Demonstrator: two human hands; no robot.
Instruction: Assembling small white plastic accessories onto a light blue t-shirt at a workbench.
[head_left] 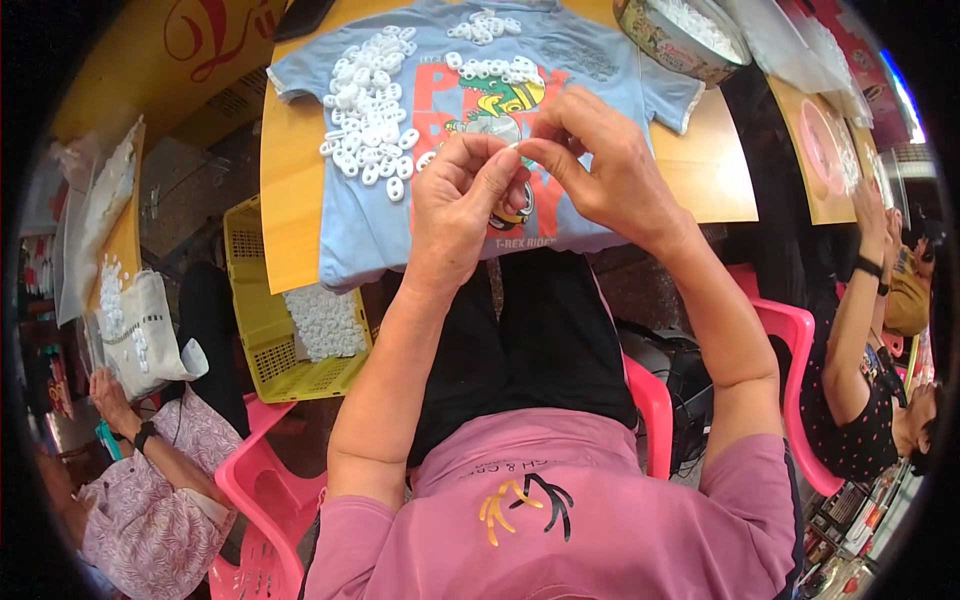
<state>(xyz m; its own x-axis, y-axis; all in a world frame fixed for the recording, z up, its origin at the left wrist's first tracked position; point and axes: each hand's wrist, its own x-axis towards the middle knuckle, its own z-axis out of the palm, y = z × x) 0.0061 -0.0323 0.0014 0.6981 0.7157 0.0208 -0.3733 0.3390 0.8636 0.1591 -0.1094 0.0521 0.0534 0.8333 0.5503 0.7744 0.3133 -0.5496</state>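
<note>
A small white ring [514,147] is pinched between the fingertips of the left hand [460,200] and right hand [600,165], just above the blue shirt [400,215]; its axis cannot be told; loose rings [368,100] are spread nearer the left hand.

Both hands raised together, left hand [462,200] and right hand [598,165] fingertips pinched.

A yellow crate [262,330] of white pieces beside pink chairs [790,345].
</note>
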